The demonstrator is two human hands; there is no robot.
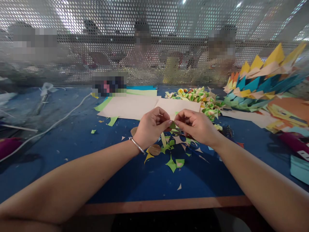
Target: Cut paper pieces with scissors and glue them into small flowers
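My left hand [154,125] and my right hand [196,125] meet over the middle of the table, fingertips almost touching. Between them is a small green paper piece [172,125], pinched at its left side by my left thumb and fingers. My right thumb and forefinger close on its other side; part of it is hidden by the fingers. Below lie green paper scraps [172,165] and pale paper offcuts with curved edges. A round brown disc [154,149] rests by my left wrist. White paper sheets [130,106] lie just behind my hands.
A heap of small folded paper pieces [200,98] sits behind my right hand. Farther right are layered folded-paper shapes [260,83] and a purple object [293,143]. A white cord [60,120] crosses the left side. Perforated metal mesh [154,64] rises at the back, with people behind it.
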